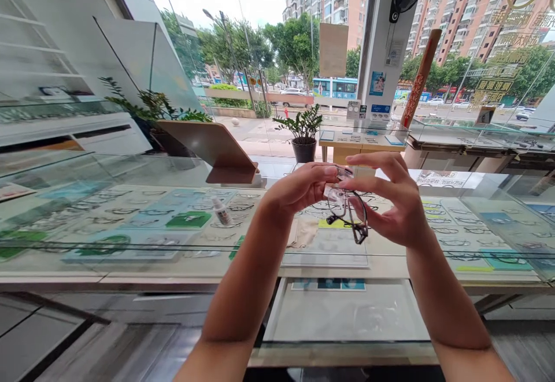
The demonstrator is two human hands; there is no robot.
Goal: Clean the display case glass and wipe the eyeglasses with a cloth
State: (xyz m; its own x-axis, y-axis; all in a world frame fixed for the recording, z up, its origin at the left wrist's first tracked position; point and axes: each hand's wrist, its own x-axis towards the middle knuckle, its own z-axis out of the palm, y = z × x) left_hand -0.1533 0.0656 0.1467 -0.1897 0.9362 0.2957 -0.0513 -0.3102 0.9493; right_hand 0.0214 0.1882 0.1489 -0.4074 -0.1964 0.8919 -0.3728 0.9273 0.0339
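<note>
I hold a pair of dark-framed glasses (353, 214) up in front of me, above a glass display counter (143, 255). My left hand (299, 188) pinches the upper edge of the frame with thumb and fingers. My right hand (392, 203) grips the frame from the right side, fingers curled over its top. The lenses hang downward between both hands. A small white spray bottle (222, 212) and a pale cloth (306, 233) lie on the counter glass below and to the left.
Many glasses lie on trays inside the counter. A tan mirror stand (212, 148) sits on it at left. A potted plant (303, 133) stands behind, with more glass cases (477, 133) and shop windows beyond. An open drawer tray (347, 312) is below my arms.
</note>
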